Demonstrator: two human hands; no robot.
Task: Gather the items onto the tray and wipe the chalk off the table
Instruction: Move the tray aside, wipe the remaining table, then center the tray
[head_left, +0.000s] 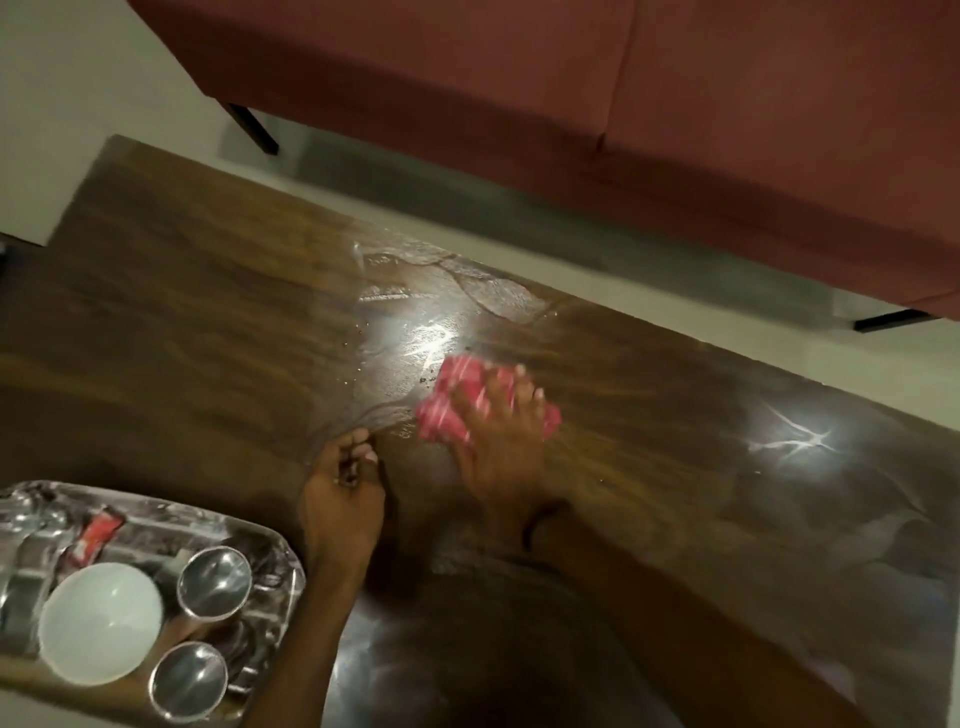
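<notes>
Our right hand (498, 441) presses red cloth (457, 400) flat on tabletop (182, 322); left hand (340, 499) loosely curled, empty. Chalk streaks (410, 338) remain far-left of cloth — we'd overlap strokes w/ firm pressure.

Right hand (498, 441) flat on red cloth (467, 395) atop wet table (208, 322), left hand (337, 499) beside.

Wooden table (171, 332) carries steel tray (270, 540), cloth (441, 410), seemingly wet smears (415, 312).
</notes>
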